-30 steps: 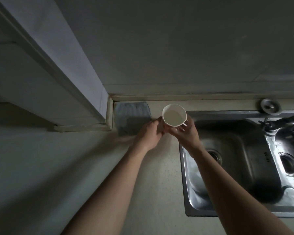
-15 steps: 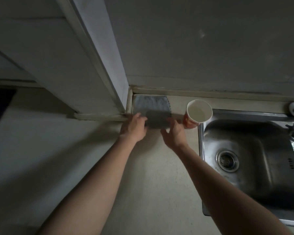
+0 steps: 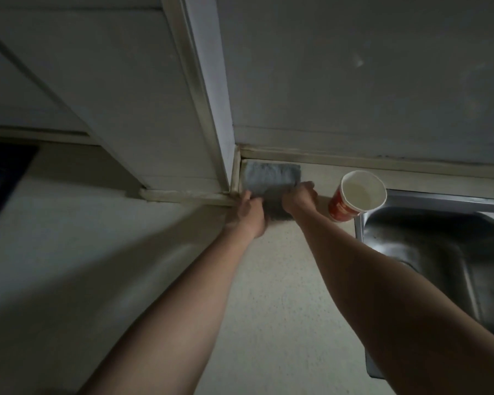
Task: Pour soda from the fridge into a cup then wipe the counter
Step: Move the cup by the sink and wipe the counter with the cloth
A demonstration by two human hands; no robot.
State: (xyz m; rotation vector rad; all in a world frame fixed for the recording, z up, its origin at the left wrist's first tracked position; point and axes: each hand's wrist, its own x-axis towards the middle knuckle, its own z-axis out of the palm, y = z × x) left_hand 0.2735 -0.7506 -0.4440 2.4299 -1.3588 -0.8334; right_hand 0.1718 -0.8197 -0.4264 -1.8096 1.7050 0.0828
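On the speckled counter beside the steel sink, a grey cloth lies in the back corner, with a red paper cup upright nearby. The left hand and right hand grip the cloth's near edge. Wiping seems due: pull it free, then sweep.

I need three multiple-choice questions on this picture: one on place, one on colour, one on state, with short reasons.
1. Where does the cup stand?
A. on the counter, between cloth and sink
B. in the sink
C. on the cloth
2. What colour is the cup's outside?
A. blue
B. green
C. red
3. What do the left hand and right hand do?
A. one holds the cup
B. both touch the cloth
C. both hang free
1 A, beside the sink's rim; 2 C, red wall; 3 B, both rest on it.
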